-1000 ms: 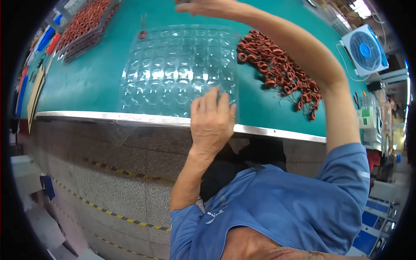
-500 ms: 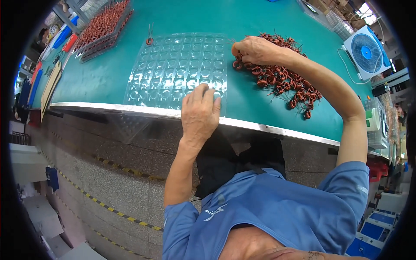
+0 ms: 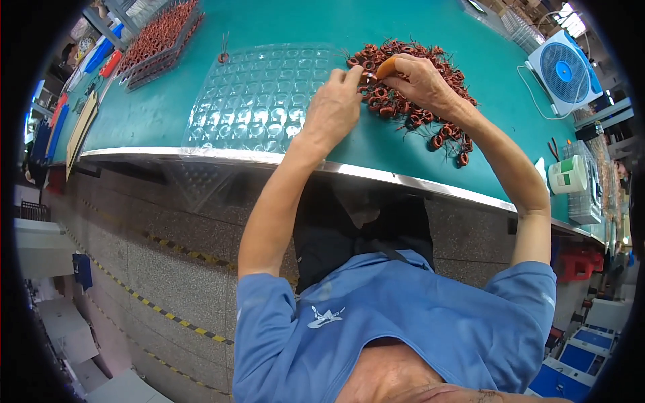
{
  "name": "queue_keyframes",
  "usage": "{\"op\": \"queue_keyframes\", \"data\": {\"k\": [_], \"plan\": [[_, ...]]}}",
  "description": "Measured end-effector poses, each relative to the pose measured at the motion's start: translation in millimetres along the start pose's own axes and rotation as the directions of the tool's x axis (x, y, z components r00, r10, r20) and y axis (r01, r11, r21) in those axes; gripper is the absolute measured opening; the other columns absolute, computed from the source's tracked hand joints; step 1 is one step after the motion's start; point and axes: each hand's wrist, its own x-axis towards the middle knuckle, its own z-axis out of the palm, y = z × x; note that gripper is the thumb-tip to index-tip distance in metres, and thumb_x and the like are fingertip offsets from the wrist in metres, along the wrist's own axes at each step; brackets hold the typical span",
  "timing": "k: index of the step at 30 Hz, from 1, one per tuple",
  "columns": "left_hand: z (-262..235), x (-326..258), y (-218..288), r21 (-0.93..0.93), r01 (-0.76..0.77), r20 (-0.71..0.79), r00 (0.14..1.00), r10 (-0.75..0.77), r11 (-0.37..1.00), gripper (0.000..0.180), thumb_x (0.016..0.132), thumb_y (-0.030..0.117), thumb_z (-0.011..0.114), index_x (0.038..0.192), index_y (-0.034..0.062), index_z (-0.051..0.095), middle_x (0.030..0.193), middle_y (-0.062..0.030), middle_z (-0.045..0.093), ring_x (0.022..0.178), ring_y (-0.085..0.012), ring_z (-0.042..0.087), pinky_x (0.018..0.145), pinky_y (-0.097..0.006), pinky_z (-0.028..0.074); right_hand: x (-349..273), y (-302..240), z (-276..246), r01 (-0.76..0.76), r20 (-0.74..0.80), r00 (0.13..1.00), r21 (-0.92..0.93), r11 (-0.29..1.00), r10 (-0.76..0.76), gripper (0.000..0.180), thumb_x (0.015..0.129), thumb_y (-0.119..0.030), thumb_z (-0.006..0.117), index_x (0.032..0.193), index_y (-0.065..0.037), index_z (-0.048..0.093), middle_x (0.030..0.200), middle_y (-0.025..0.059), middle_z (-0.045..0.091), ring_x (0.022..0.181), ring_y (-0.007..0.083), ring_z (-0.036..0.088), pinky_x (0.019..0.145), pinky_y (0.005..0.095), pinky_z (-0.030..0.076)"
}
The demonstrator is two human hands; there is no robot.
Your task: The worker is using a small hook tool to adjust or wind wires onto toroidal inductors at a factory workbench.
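Note:
My left hand (image 3: 332, 113) and my right hand (image 3: 424, 84) meet at the near-left side of a heap of copper-wound ring coils (image 3: 451, 75). Between their fingertips is one ring coil (image 3: 367, 78), partly hidden by the fingers. Both hands are closed on it, and an orange cover (image 3: 387, 67) sits on a right fingertip. To the left lies a clear plastic tray (image 3: 255, 101) with rows of round pockets. One coil (image 3: 222, 58) with upright wire leads stands at its far left corner.
A stack of trays filled with coils (image 3: 161, 43) stands at the far left. On the right are a blue-and-white fan (image 3: 564, 70) and a white bucket (image 3: 568, 174). Clear plastic (image 3: 201, 181) hangs below the table's metal front edge (image 3: 376, 176).
My left hand has left the tray's near edge and moved up and right to meet my right hand. A coil now shows between them. The view has shifted slightly.

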Motion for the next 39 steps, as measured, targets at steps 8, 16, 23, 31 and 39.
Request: {"op": "queue_keyframes", "data": {"k": [8,16,23,31,39], "plan": [[22,7,-14,0.118,-0.142,0.162,0.979,0.122,0.983,0.041,0.082,0.004,0.060,0.122,0.0053,0.048,0.105,-0.0193,0.054,0.092,-0.0412,0.060,0.077,-0.048,0.051,-32,-4,-12,-0.167,-0.122,0.976,0.120,0.979,0.181,0.018,0.086,-0.012,0.067,0.101,-0.001,0.068,0.092,0.0095,0.071,0.080,0.0165,0.067,0.073,0.0302,0.054],[26,2,4,0.446,-0.336,0.192,0.941,0.278,0.830,0.017,0.087,0.007,0.052,0.104,0.0083,0.052,0.091,-0.0122,0.058,0.078,-0.0286,0.065,0.066,-0.039,0.054,-52,-6,-7,-0.276,-0.098,0.946,0.255,0.927,0.309,0.020,0.088,-0.015,0.067,0.102,-0.001,0.069,0.088,0.0084,0.071,0.081,0.0125,0.066,0.071,0.0270,0.054],[-17,21,4,-0.412,0.354,0.229,0.932,-0.281,0.839,0.013,0.090,0.010,0.061,0.102,0.0033,0.060,0.087,-0.0092,0.068,0.073,-0.0177,0.067,0.063,-0.027,0.052,-60,-22,-4,-0.265,-0.176,0.927,0.322,0.909,0.332,0.022,0.089,-0.013,0.065,0.107,0.001,0.066,0.094,0.0113,0.070,0.079,0.0153,0.068,0.071,0.0282,0.055],[-27,-9,41,-0.866,0.396,0.396,0.916,-0.064,0.306,0.019,0.096,0.012,0.055,0.110,0.0006,0.052,0.083,-0.0105,0.064,0.073,-0.0184,0.064,0.064,-0.028,0.051,-57,-52,10,-0.139,-0.194,0.922,0.641,0.755,0.335,0.041,0.095,-0.032,0.062,0.120,0.001,0.057,0.103,0.0083,0.067,0.094,0.0133,0.062,0.083,0.0280,0.050],[-26,-42,77,-0.676,0.265,0.238,0.962,-0.136,0.688,0.022,0.096,0.011,0.054,0.115,0.0009,0.050,0.075,-0.0050,0.059,0.067,-0.0107,0.057,0.061,-0.024,0.048,-72,-74,10,-0.148,-0.136,0.917,0.755,0.639,0.374,0.029,0.095,-0.024,0.061,0.109,0.001,0.065,0.089,0.0055,0.068,0.078,0.0106,0.061,0.071,0.0253,0.051]]}}
